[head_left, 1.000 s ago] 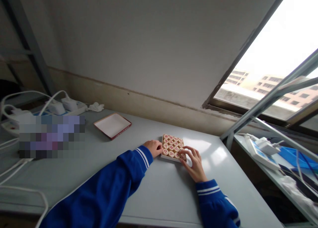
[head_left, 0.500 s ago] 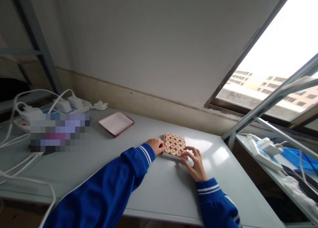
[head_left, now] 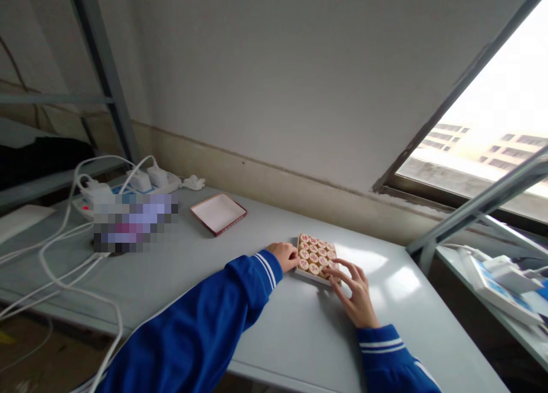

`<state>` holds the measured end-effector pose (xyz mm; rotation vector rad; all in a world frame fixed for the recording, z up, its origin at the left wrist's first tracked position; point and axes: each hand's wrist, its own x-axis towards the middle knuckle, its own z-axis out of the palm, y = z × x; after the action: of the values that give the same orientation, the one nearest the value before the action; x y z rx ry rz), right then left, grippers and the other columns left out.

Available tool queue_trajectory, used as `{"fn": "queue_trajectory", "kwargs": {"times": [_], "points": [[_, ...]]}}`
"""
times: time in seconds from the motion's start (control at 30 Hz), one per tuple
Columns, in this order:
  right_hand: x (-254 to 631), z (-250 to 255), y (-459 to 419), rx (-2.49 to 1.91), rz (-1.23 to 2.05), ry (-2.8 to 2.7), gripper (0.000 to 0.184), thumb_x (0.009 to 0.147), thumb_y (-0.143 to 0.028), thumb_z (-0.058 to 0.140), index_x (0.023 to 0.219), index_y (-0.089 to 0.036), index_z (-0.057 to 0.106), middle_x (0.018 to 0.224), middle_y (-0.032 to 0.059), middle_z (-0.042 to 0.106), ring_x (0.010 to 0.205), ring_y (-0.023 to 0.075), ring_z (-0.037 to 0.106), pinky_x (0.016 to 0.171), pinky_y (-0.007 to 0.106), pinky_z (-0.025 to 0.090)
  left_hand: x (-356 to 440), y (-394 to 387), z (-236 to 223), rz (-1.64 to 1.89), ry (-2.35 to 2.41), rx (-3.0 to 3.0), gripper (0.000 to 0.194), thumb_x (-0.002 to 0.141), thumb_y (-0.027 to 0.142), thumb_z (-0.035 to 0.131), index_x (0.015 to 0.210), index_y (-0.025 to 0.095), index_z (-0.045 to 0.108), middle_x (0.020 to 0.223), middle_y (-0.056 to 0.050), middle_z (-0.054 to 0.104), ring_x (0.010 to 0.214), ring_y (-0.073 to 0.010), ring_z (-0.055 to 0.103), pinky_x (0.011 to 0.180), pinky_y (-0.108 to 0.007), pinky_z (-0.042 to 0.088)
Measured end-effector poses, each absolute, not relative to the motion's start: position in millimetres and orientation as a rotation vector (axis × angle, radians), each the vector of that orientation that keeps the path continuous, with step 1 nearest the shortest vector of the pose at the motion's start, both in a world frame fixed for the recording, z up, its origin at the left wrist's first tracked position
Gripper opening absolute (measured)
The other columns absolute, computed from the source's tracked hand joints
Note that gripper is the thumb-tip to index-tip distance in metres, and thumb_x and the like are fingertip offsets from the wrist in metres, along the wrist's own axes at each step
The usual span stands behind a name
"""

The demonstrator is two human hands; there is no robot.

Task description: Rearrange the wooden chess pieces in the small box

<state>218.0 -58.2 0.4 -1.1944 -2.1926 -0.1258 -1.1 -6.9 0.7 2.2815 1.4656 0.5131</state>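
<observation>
A shallow open box (head_left: 315, 277) of Chinese chess pieces lies on the grey desk. Round wooden pieces (head_left: 314, 257) with red characters fill it in rows. My left hand (head_left: 284, 256) rests at the box's left side, its fingers curled against the edge; their tips are partly hidden. Over the front right corner reaches my right hand (head_left: 353, 290), fingers apart, with fingertips touching the pieces there and the thumb by the box's edge. A corner piece is partly covered by these fingers. Farther left lies the red-edged box lid (head_left: 219, 213), its white inside up.
On the left a power strip (head_left: 171, 183) with plugs and white cables (head_left: 81, 293) lies near a blurred-out device (head_left: 137, 224). A metal frame bar (head_left: 479, 216) slants up at right, beside another power strip (head_left: 500, 290). A wall and window stand behind the desk.
The camera view has turned left, so everything sits farther right. My right-hand fingers have spread and reach more over the pieces. My left hand stays at the box's side.
</observation>
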Motion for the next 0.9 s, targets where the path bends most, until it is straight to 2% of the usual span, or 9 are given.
{"fn": "queue_trajectory", "kwargs": {"times": [0.33,0.5,0.9], "points": [[214,6,-61,-1.196,-0.018,-2.161,0.020,0.085,-0.030,0.044,0.089,-0.025,0.063,0.109,0.0039,0.050,0.101,0.0239,0.043,0.086,0.041,0.035,-1,-6,2,0.490,1.476,2.315,0.022,0.077,0.032,0.045,0.067,0.019,0.059,0.079,-0.003,0.063,0.071,-0.0157,0.057,0.062,-0.025,0.037],[209,10,-64,-1.203,-0.054,-2.150,0.020,0.084,-0.027,0.044,0.093,-0.025,0.062,0.110,0.0037,0.049,0.103,0.0227,0.043,0.087,0.039,0.035,0,-6,4,0.466,1.477,2.321,0.022,0.077,0.031,0.044,0.065,0.018,0.058,0.076,-0.002,0.063,0.070,-0.0154,0.056,0.061,-0.025,0.036],[195,8,-69,-1.207,-0.064,-2.212,0.017,0.084,-0.029,0.046,0.087,-0.027,0.062,0.112,0.0015,0.048,0.106,0.0237,0.039,0.087,0.039,0.031,0,-6,3,0.478,1.488,2.317,0.022,0.076,0.032,0.044,0.065,0.019,0.058,0.077,-0.002,0.063,0.070,-0.0153,0.056,0.059,-0.024,0.034]]}}
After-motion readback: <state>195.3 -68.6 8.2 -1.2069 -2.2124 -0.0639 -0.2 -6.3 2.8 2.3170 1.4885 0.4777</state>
